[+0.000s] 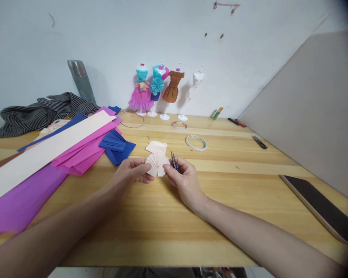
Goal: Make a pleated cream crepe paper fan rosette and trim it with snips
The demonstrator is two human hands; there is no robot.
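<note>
Between my two hands is a pale cream pleated paper fan point(157, 164), spread nearly into a round. My left hand point(136, 170) pinches its left edge between thumb and fingers. At the right edge, my right hand point(185, 178) grips the fan with its thumb, and a small pair of scissors point(174, 160) with a blue handle is tucked in the same hand, blades pointing up. Just beyond the fan lies another piece of cream paper point(156, 146) on the wooden table point(150, 231). The scissors' handles are mostly hidden by my fingers.
Colored crepe paper point(46, 158) is heaped on the left, beside folded blue paper point(116, 146). Doll-sized dress forms point(171, 90) stand along the wall. A tape roll point(196, 143) lies behind my right hand; a dark tablet-like slab point(319, 204) and a cutter point(259, 142) are at right.
</note>
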